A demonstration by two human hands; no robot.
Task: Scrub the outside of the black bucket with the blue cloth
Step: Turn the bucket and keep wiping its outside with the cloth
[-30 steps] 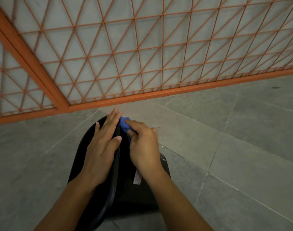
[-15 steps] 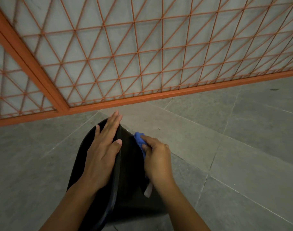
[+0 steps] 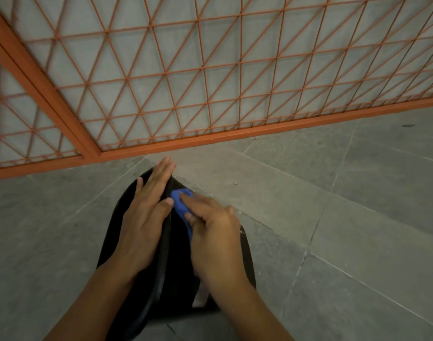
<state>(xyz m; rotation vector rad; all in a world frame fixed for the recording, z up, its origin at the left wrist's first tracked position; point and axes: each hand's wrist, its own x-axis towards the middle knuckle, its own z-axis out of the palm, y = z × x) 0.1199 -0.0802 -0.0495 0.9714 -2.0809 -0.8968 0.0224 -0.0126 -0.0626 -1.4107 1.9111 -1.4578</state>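
Black plastic, dull and faintly streaked, forms the wall of the black bucket (image 3: 176,262), which lies tipped on its side on the grey tiled floor (image 3: 333,230), close to an orange metal grille (image 3: 210,82) that stands behind it. The left hand (image 3: 144,225) lies flat and open across the rim side of the bucket, fingers extended towards the grille and thumb hooked over the rim edge; its grip encloses nothing and serves, by appearance, only to steady the vessel. The right hand (image 3: 215,239) is curled closed, its grip bunching the blue cloth (image 3: 181,205) between thumb and fingers and pressing it against the outer wall near the far end of the bucket, just beside the left thumb. Only a small fold of cloth shows beyond the fingertips; the rest is hidden under the hand. A pale strip (image 3: 200,296), perhaps a label or tag, shows on the wall below the right wrist. As to progress, scrubbing appears to be under way: the cloth is in contact with the exterior, yet nothing in the view distinguishes cleaned surface from uncleaned. The side resting on the floor and the part hidden beneath the forearms cannot be judged, and probably remain to be reached by turning the bucket.
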